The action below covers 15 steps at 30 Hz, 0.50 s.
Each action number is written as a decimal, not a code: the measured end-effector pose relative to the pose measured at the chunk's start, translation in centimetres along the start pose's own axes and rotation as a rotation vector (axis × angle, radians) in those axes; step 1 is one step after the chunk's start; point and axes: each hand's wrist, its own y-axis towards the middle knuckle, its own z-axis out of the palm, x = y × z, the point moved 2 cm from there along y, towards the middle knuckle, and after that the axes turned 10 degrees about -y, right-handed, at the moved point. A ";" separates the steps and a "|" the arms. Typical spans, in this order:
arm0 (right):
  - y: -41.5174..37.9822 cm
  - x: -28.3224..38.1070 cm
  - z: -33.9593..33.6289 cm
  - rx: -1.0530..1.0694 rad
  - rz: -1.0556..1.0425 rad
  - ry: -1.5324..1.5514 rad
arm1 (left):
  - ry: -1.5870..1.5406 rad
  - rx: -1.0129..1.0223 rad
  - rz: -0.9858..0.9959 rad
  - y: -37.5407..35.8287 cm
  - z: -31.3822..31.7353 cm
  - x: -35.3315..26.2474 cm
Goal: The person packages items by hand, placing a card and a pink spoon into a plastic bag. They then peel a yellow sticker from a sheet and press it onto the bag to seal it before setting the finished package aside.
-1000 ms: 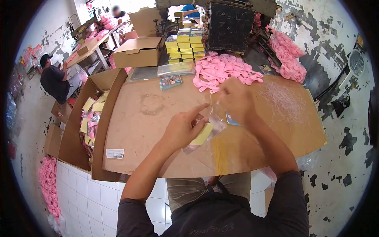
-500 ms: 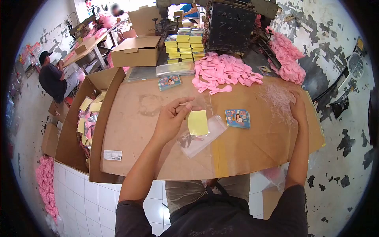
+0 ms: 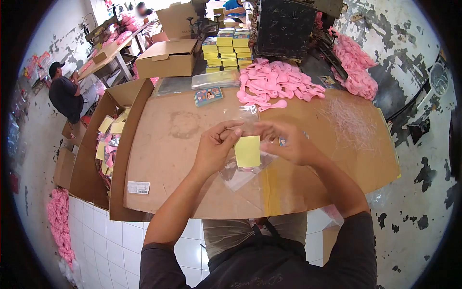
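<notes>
My left hand [image 3: 217, 144] pinches a clear plastic bag with a yellow card [image 3: 248, 151] inside it. The bag's glossy upper end [image 3: 248, 111] sticks up beyond my fingers. My right hand [image 3: 288, 140], slightly blurred, has its fingers curled at the bag's top edge, opposite my left. Flat on the cardboard beneath lie more clear bags [image 3: 235, 181]. A small stack of blue printed cards [image 3: 282, 141] is mostly hidden behind my right hand. Further off are a pile of pink plastic spoons [image 3: 279, 83] and another stack of blue cards [image 3: 209, 96].
An open carton [image 3: 129, 168] with packed bags stands at the left. Thin clear strips [image 3: 350, 120] lie heaped on the right. Behind are stacked yellow-edged card blocks [image 3: 227, 50], a closed box [image 3: 166, 58] and a black machine [image 3: 285, 30]. A person [image 3: 67, 94] sits far left.
My right hand has come left from the heap of thin strips to the top of the bag. My left hand still holds the bag and has shifted slightly right.
</notes>
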 end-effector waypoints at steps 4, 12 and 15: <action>0.9 -1.8 2.4 0.018 0.165 0.337 | -0.078 0.013 -0.049 -0.5 0.4 -0.5; 0.0 -3.0 1.4 -0.017 0.205 0.344 | -0.106 0.002 -0.141 -0.5 0.7 0.1; 0.0 -3.4 1.7 -0.071 0.223 0.381 | -0.126 -0.006 -0.138 -0.5 0.6 0.7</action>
